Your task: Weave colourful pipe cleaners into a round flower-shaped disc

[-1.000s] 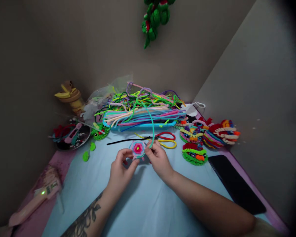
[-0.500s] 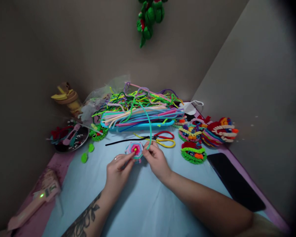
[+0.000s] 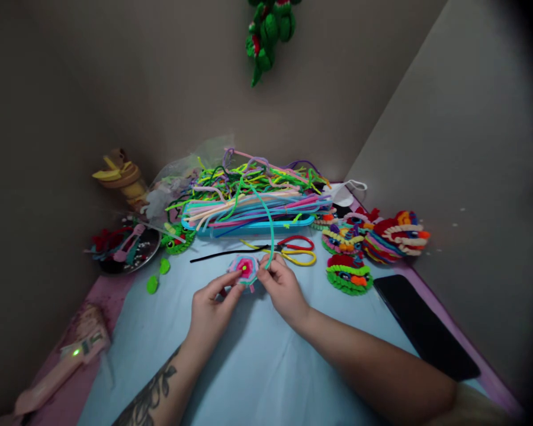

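Note:
Between my hands is a small round pipe-cleaner piece, with a yellow dot at its middle, pink rings and a lilac and teal rim. My left hand grips its left and near edge between thumb and fingers. At its right edge, my right hand pinches a teal pipe cleaner, whose free length curves up and away over the tray. The far underside of the round piece is hidden. Just beyond lie scissors with one red and one yellow handle, beside a black pipe cleaner.
A blue tray heaped with pipe cleaners stands at the back. Several finished bird-like pieces and a black phone lie on the right. On the left are a glue gun, a metal dish and green leaf shapes.
My left index finger has drawn back from the centre of the round piece to its left edge. My right hand and the teal pipe cleaner have barely shifted.

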### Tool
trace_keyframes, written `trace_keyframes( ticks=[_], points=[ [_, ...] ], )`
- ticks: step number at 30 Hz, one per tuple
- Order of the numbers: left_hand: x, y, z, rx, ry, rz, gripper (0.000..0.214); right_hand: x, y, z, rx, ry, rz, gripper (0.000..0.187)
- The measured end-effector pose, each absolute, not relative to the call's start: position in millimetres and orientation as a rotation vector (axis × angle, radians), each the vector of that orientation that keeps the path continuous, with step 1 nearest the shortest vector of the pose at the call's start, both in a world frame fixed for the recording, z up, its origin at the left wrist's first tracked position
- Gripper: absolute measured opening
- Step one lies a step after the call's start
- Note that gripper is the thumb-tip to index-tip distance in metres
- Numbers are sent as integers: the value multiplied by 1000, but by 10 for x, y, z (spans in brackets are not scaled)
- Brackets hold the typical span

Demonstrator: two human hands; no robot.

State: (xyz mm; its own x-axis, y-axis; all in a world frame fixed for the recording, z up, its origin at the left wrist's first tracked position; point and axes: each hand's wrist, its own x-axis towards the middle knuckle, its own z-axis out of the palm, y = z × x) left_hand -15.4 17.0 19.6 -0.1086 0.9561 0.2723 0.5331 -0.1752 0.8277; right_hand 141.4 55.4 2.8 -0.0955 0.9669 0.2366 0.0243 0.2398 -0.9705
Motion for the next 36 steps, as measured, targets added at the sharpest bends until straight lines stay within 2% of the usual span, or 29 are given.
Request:
trace_keyframes(
  ticks=[3,10,20,36],
  points=[
    [-156,169,186,1699,1618,1239,29,1422,561,33,-1023,-1398,1074,24],
    [-163,171,177,1782,1620,1307,16,1420,563,25,-1005,-1385,1099,25],
    [-203,175,190,2012,1483,1376,20,1418,560,15,-1010,-1398,1093,27],
    [-214,164,231,1893,1518,1350,15,1407,538,28,-983,-1397,1110,23]
  ],
)
